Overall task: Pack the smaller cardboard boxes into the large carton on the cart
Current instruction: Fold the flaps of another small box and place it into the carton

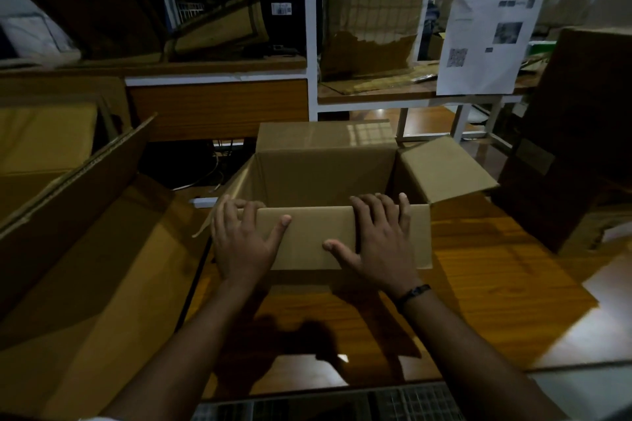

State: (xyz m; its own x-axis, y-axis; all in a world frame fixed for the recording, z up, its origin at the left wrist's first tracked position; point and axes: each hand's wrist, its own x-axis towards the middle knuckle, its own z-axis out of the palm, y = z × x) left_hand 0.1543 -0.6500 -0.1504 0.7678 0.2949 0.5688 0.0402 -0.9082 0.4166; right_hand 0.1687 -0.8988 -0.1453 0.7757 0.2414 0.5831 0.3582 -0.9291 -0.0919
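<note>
The open small box (325, 174) sits mid-table (478, 267). The left hand (244, 239) grasps its near wall at 9 o'clock, the right hand (379, 243) at 3 o'clock. The large carton (102, 267) lies open at 8 o'clock.

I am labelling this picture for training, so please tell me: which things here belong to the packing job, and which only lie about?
Belong to the job:
small open box, gripped at its near edge by the left hand and right hand
large carton, open, on the left

Lying about:
printed sheet hanging on the white rack
torn cardboard on its shelf
</note>
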